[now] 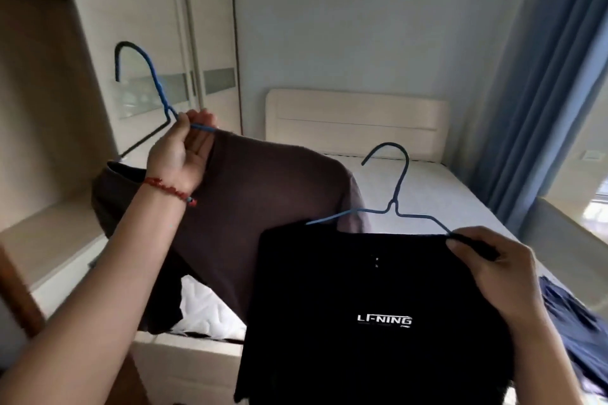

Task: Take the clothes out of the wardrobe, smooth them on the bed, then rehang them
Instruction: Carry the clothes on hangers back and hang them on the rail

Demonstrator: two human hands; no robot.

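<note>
A person stands at the foot of a bed [437, 194], holding up two garments on blue wire hangers, one in each hand. The left hand [179, 154], a red beaded bracelet [171, 191] at its wrist, pinches the arm of the left hanger [144, 76] between fingers and thumb, holding it tilted with the hook pointing up toward the wardrobe [65, 82] doors. A brown shirt [263, 194] hangs from it, slipping off one shoulder and draping down over the near left corner of the mattress. The right hand [493, 270] grips the right shoulder of the second hanger [393, 200], fingers curled over wire and cloth together. From it hangs a black T-shirt [362, 322] printed with white "LI-NING" lettering, held above the foot edge of the bed, in front of the brown shirt. A dark blue garment [579, 322] lies crumpled at the mattress's near right edge. Blue curtains [539, 92] hang along the right side, beside a cream headboard [355, 122].
</note>
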